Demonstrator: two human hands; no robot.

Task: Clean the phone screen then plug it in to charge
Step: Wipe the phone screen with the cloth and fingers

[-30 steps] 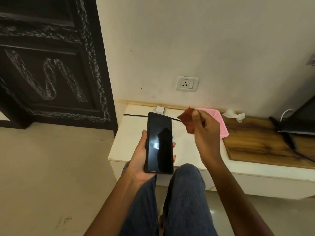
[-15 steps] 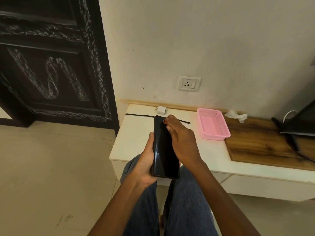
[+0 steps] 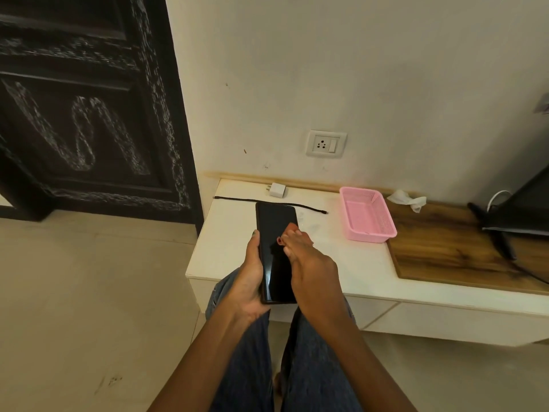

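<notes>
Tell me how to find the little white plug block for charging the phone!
Find the wall socket, then look straight down to the white counter below it. At the counter's back edge, against the wall, lies the charger block. It is the only small white cube there, just behind the thin black cable and left of the pink basket.

Pale wall point(image 3: 326, 69), dark carved door point(image 3: 83, 114)

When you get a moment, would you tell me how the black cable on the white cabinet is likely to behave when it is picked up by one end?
The black cable looks thin and lies unplugged, so it would probably droop. It seems light and may drag across the white cabinet rather than lift whole. Its free end near the charger plug may swing.
</notes>
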